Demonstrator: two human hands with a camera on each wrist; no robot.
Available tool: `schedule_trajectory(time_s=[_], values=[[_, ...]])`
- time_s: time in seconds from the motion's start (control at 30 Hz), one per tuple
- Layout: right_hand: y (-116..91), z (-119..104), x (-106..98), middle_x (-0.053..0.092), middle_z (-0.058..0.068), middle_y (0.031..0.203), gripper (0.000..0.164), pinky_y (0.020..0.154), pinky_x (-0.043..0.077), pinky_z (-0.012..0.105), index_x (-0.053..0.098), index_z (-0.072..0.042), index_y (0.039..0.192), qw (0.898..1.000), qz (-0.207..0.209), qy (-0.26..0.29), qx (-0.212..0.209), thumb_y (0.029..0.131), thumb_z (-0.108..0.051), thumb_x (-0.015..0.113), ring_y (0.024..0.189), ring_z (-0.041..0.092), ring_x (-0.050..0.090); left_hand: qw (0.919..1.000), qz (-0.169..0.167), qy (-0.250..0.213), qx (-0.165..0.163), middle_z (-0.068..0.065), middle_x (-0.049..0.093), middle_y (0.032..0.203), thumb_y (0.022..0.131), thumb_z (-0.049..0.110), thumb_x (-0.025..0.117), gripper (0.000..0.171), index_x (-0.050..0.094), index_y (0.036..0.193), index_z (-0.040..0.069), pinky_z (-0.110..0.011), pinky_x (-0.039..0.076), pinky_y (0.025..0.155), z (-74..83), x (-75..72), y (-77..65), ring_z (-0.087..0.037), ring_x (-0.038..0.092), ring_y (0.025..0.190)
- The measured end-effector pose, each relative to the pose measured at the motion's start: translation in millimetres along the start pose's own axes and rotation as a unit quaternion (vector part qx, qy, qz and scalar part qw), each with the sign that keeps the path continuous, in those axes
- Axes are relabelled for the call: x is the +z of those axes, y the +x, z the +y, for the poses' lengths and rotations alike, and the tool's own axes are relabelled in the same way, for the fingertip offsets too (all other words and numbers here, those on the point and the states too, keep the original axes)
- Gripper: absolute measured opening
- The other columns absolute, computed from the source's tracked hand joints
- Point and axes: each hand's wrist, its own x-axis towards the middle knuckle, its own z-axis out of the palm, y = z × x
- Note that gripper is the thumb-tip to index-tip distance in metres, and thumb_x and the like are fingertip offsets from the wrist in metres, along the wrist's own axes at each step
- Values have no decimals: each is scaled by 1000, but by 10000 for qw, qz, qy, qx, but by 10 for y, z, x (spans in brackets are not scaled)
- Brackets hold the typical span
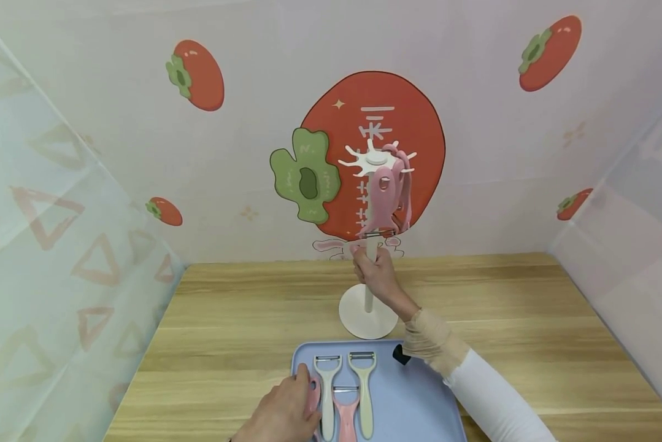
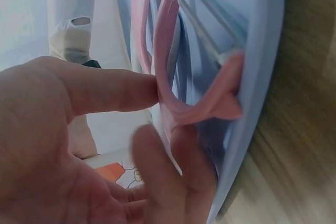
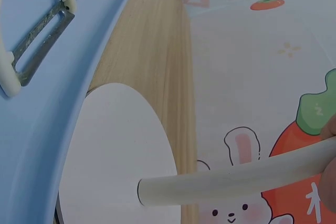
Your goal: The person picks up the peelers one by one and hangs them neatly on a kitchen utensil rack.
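Observation:
My right hand (image 1: 377,273) grips the pole (image 1: 369,298) of a white stand with a round base (image 1: 353,316) and spoke-like hooks on top. Pink peelers (image 1: 384,199) hang from its hooks on the right side. Down at the left part of a blue tray (image 1: 413,408), my left hand (image 1: 283,408) pinches a pink peeler (image 1: 313,396). In the left wrist view, thumb and fingers lie on either side of that peeler's neck (image 2: 176,111). Beside it in the tray are a white peeler (image 1: 327,405), a pale green peeler (image 1: 365,393) and another pink peeler (image 1: 346,411).
The tray and stand are on a wood-grain table (image 1: 226,344), the stand just behind the tray's far edge. A wall sheet (image 1: 242,123) printed with red fruit rises behind, and pale side sheets (image 1: 49,258) flank the table. A black object (image 1: 401,354) shows by the right sleeve.

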Motion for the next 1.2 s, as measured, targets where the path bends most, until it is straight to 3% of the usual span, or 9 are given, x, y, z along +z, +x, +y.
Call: schedule_trajectory(time_s=[0.2, 0.43, 0.57, 0.9, 1.2], values=[[3, 13, -9, 35, -7, 48, 46, 39, 23, 21, 41, -7, 65, 10000, 16, 37, -28, 107, -22, 51, 41, 6, 30, 9996, 262, 123, -15, -5, 52, 75, 78, 25, 81, 52, 48, 109, 0, -39, 44, 52, 30, 3, -9, -20, 53, 61], [-10, -5, -4, 36, -7, 48, 44, 39, 23, 21, 42, -6, 65, 10000, 38, 11, 12, 107, -14, 48, 41, 8, 30, 9994, 333, -87, 25, -4, 52, 78, 78, 24, 78, 50, 49, 111, 0, -36, 44, 54, 39, -51, -44, -18, 51, 61], [-13, -17, 7, 36, -6, 48, 43, 40, 23, 21, 42, -6, 63, 10000, 36, 36, 14, 106, -6, 45, 41, 8, 30, 9986, 438, -156, 249, -1, 51, 77, 79, 23, 78, 45, 51, 108, 3, -33, 44, 56, 26, -84, -69, -13, 51, 62], [-4, -5, 7, 36, -8, 47, 44, 40, 23, 20, 41, -5, 62, 10000, 61, -27, 17, 106, -6, 45, 41, 7, 30, 9927, 884, -359, 737, 8, 54, 75, 79, 16, 75, 32, 61, 106, 6, -24, 43, 54, 33, -314, -107, -3, 48, 60], [-9, 0, 2, 36, -6, 48, 49, 40, 24, 20, 40, 4, 65, 9999, 118, -2, 42, 107, -17, 51, 42, 8, 30, 9824, 1130, -1060, 1048, 2, 67, 89, 82, 8, 73, 33, 67, 113, -1, -21, 54, 59, 54, -512, 4, -2, 63, 73]])
